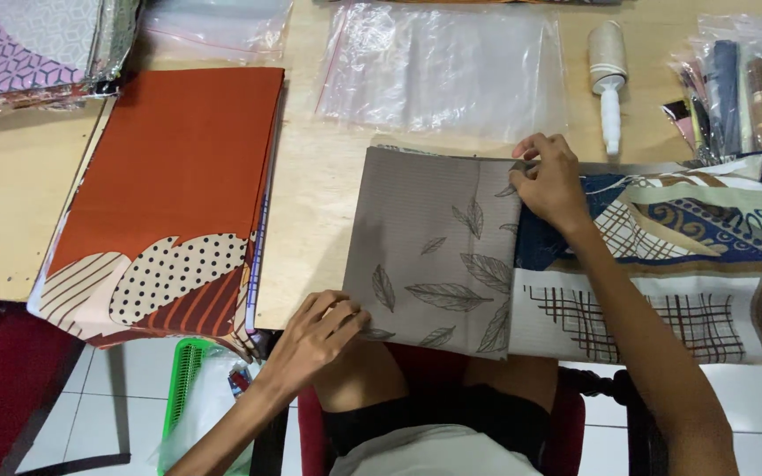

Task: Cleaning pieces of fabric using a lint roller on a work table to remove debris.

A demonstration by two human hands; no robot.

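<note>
A folded grey cloth with a leaf print (429, 247) lies on the wooden table (310, 203) in front of me. My left hand (317, 333) pinches its near left corner at the table's front edge. My right hand (550, 181) grips the cloth's far right corner, fingers closed on the fold. Under and to the right of it lies a folded blue, white and brown patterned cloth (690, 264).
A folded orange cloth with dotted and striped shapes (178, 185) lies at the left. Clear plastic bags (443, 66) lie at the back, a white lint roller (608, 75) beside them. Packed cloths (751, 88) stack at the right, more (28, 44) at the far left.
</note>
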